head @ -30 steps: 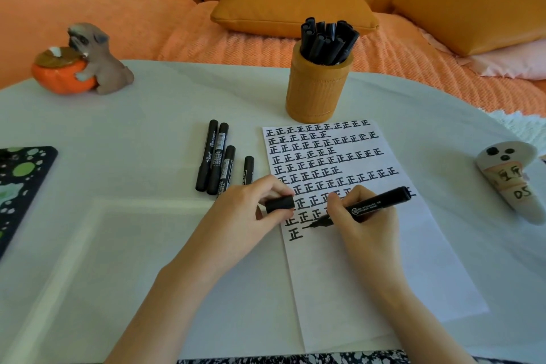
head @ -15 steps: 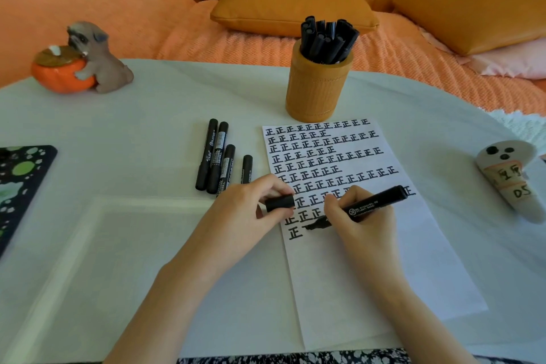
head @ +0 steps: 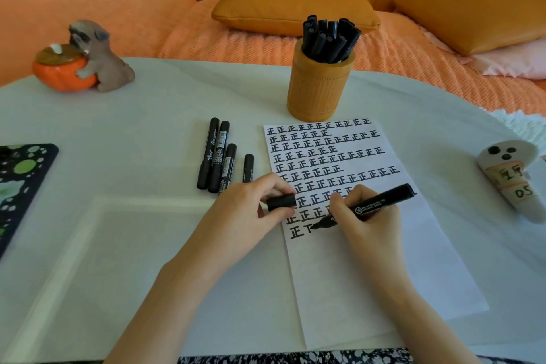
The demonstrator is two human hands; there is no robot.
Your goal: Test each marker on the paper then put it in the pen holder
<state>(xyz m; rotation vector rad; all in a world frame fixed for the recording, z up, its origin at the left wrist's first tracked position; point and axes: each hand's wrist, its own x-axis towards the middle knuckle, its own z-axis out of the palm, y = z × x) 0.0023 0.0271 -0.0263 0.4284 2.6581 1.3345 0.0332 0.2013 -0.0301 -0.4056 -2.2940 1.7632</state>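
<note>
Black ink: pressing marker (head: 381, 201) tip to paper (head: 369, 275), gripping its barrel in right hand (head: 369, 230) | pinching cap (head: 281, 202) in left hand (head: 242, 216) at paper's left edge

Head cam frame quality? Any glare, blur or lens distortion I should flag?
Head view: soft, even daylight, with a pale rectangular reflection on the table at lower left; wide-angle stretch and softness toward the corners; characters on the paper are crisp, but fine print on the marker in the right hand is too blurred to read.
</note>
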